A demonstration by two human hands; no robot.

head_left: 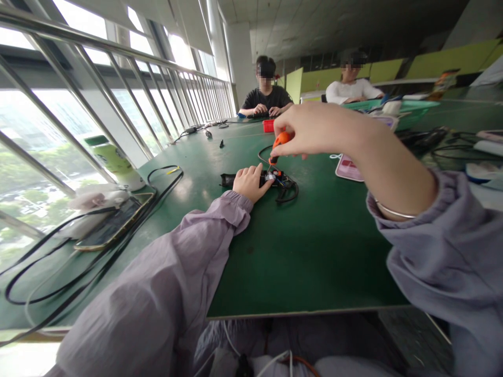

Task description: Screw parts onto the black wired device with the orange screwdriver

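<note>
My right hand is closed around the orange handle of a screwdriver, which points down. Its tip meets a black device lying on the green table, near some small coloured wires and an orange part. What the device is I cannot make out; it is long and dark, with an open section at its right end. My left hand lies over the middle of this device, fingers wrapped on it, pressing it to the table. A black cable curls beside its right end.
On the left lie a phone, black cables and a green bottle by the railing. A red box, a pink-framed tray and a green basket stand farther back. Two people sit across the table.
</note>
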